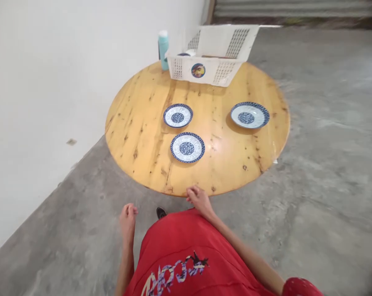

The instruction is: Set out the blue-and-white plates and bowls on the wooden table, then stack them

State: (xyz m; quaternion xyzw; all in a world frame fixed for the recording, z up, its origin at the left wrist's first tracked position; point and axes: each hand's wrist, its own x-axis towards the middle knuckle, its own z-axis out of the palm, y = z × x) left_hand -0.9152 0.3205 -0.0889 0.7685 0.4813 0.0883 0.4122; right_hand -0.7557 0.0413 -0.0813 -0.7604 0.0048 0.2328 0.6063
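Right hand [199, 198] loosely curled, fingertips at the table [136, 135] edge, holding nothing. Left hand [128, 218] loosely curled, empty, beside it. Nearest plate [187, 147] just beyond right hand

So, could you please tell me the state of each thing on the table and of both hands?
Near plate: upright, empty.
Left plate: upright, empty.
Right plate: upright, empty.
Basket: upright, contents unclear.
Bottle: standing, capped.
Left hand: empty, off the table.
Right hand: empty, at the table edge.
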